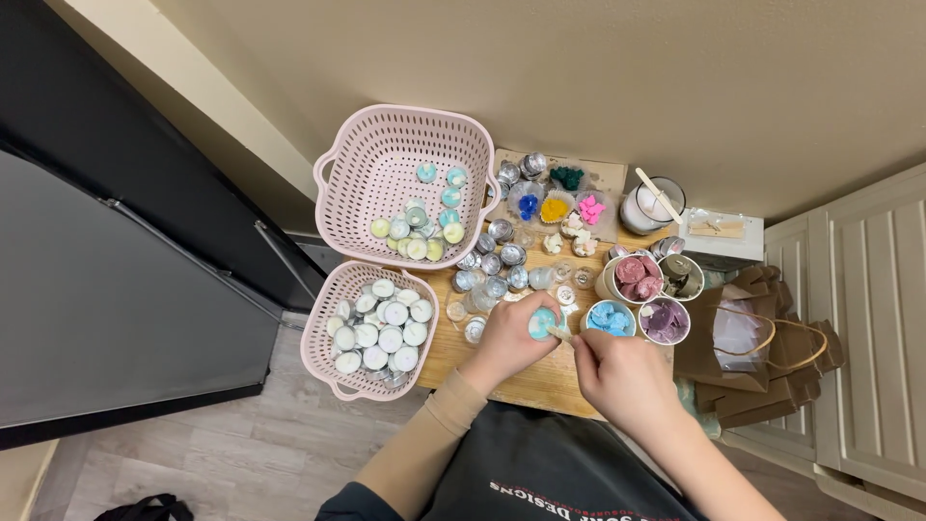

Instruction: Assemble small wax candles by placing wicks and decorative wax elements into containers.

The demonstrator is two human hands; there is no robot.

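Teal candle point(542, 322) sits pinched in my left hand point(509, 338); my right hand point(622, 371), fingers curled, picks its edge. Slipping, it could topple cups point(612, 317) beside it.

Two pale pink perforated plastic baskets point(405, 183) look matt; the small wooden table point(540, 381) shows smooth grain; silver metal tealight cups point(502, 259) gleam; brown paper bags point(762, 357) crumple dully.

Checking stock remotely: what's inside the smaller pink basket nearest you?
The smaller pink basket holds a heap of mostly white tealight candles. Whatever lies beneath that top layer is covered.
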